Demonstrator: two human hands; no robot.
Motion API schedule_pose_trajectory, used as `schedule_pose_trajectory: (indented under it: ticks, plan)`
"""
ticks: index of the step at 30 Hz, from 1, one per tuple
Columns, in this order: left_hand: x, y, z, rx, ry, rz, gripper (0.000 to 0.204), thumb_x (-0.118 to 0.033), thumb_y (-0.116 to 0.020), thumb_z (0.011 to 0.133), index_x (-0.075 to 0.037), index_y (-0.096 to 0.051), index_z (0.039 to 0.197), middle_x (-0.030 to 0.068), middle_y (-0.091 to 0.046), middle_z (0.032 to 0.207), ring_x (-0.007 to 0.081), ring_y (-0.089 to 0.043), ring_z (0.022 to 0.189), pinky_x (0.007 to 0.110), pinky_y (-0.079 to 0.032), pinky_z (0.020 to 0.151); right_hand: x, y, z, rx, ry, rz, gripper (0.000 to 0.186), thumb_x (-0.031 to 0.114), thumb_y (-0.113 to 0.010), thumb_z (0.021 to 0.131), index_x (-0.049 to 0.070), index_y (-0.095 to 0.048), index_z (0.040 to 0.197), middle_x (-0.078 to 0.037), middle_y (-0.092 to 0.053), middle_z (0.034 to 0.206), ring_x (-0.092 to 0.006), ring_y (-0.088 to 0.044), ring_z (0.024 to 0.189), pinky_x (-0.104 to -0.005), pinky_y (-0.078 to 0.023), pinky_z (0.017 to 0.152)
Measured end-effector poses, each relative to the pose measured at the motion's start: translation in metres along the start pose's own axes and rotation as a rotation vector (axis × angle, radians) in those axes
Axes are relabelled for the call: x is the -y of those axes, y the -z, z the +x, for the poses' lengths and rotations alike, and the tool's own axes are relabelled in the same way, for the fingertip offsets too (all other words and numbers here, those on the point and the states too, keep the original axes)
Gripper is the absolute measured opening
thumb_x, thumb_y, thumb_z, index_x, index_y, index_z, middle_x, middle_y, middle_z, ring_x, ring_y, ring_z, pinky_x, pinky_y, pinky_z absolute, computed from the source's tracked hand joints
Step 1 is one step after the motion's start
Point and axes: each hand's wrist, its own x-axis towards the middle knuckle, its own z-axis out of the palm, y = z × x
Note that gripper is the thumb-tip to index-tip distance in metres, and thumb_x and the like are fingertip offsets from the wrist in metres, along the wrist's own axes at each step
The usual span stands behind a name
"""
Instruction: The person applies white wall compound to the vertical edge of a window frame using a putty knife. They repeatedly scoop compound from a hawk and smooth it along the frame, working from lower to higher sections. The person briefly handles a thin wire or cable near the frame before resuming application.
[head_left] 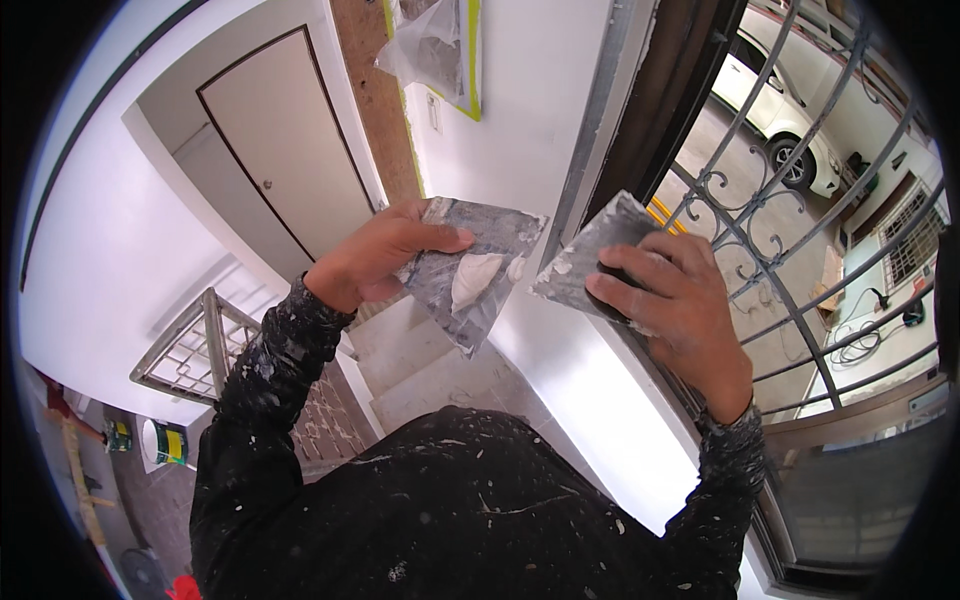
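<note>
Paste [474, 283], white and soft-looking, lay in a small mound on the upper face of a grey plate [490, 222], with a smaller dab at that plate's right edge. The left hand [375, 250] had the plate gripped by its left side, the thumb laid across the upper face and the other fingers mostly hidden beneath. The right hand [685, 300] was closed on a second plate [590, 262], also grey and smeared with white along its edges; its fingers were bent against the face turned to the camera, while its thumb was hidden. The second plate stood tilted just to the right of the first, with a narrow gap between them.

Black sleeves [285, 345] flecked with white covered both forearms, and the black top [450, 500] bore similar flecks. Below the plates lay pale steps [400, 355], with a metal railing [212, 340] to their left. Beyond the left hand stood a pale door [285, 140] with dark edging, and plastic sheeting [430, 50] hung near the white wall [530, 60]. On the right, past a scrolled metal grille [768, 268], a white car [765, 90] was parked. At the lower left, a bucket [163, 442] sat on the floor [165, 500].
</note>
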Motion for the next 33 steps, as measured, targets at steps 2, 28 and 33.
schedule_pose_trajectory:
  ticks: [2, 28, 33]
  plan:
    - [-0.001, 0.007, -0.005, 0.028, 0.013, 0.022, 0.03, -0.01, -0.068, 0.092, 0.007, -0.06, 0.116, 0.0124, -0.071, 0.107, 0.0161, -0.072, 0.089, 0.029, -0.06, 0.082, 0.01, 0.002, 0.02, 0.074, 0.027, -0.045, 0.038, 0.002, -0.071, 0.074, 0.013, -0.071, 0.11, 0.001, -0.065, 0.118, -0.0246, -0.057, 0.108, -0.0411, -0.044, 0.092]
    - [0.034, 0.075, -0.054, 0.112, -0.172, -0.431, 0.034, -0.01, -0.065, 0.095, 0.002, -0.056, 0.125, 0.0103, -0.069, 0.111, 0.0184, -0.07, 0.097, 0.034, -0.059, 0.087, 0.11, -0.095, 0.056, -0.21, 0.039, 0.022, 0.053, -0.008, -0.064, 0.072, 0.018, -0.068, 0.118, -0.009, -0.058, 0.133, -0.0343, -0.054, 0.115, -0.0534, -0.041, 0.103]
    - [0.051, 0.081, -0.058, 0.102, -0.157, -0.515, 0.035, -0.011, -0.064, 0.096, 0.002, -0.054, 0.127, 0.0103, -0.068, 0.113, 0.0185, -0.07, 0.097, 0.034, -0.06, 0.085, 0.094, -0.138, 0.031, -0.185, -0.058, -0.017, 0.06, -0.008, -0.063, 0.072, 0.021, -0.067, 0.125, -0.011, -0.053, 0.138, -0.0348, -0.05, 0.122, -0.0609, -0.033, 0.111]
